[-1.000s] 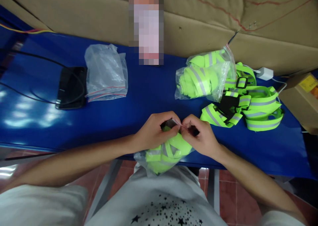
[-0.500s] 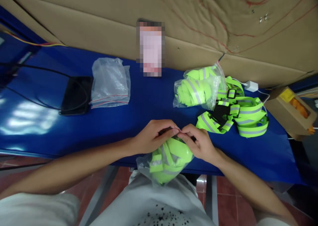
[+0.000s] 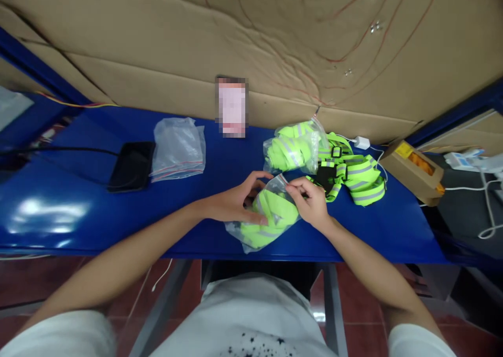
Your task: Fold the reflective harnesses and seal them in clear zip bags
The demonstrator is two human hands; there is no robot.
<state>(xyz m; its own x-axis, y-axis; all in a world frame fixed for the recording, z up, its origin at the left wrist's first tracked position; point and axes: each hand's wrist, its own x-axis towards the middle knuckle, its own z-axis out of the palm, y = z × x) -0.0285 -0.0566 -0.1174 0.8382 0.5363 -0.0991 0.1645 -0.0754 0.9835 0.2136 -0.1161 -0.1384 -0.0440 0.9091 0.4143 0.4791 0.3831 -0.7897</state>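
A: Where's the bag?

B: The bag (image 3: 239,232) is right in front of the person, over the near part of the table (image 3: 231,158), with a folded lime strap (image 3: 288,210) inside. Whether it rests on the tabletop, I can't tell.

A: And the hands?

B: The right hand (image 3: 313,202) pinches the zip (image 3: 280,181) at the bag's upper right. The left hand (image 3: 231,201) is half curled about the bag's left side, thumb lying across the plastic (whether it really grips, I can't tell).

A: What's just beyond?

B: Two bagged straps (image 3: 288,153), one overlapping the other. Just right of them are loose straps (image 3: 363,181) with black fittings.

A: And over to the left?

B: Flat bags (image 3: 178,147) in a stack, red lines along the near edges. Just beside them is a flat black object (image 3: 131,166), a cable reaching it.

A: Further back?

B: A pixelated slab (image 3: 231,108) against the cardboard (image 3: 157,43). A white plug (image 3: 361,143) sits behind the loose straps, and a box (image 3: 396,160) stands near the right end, something orange showing in its opening.
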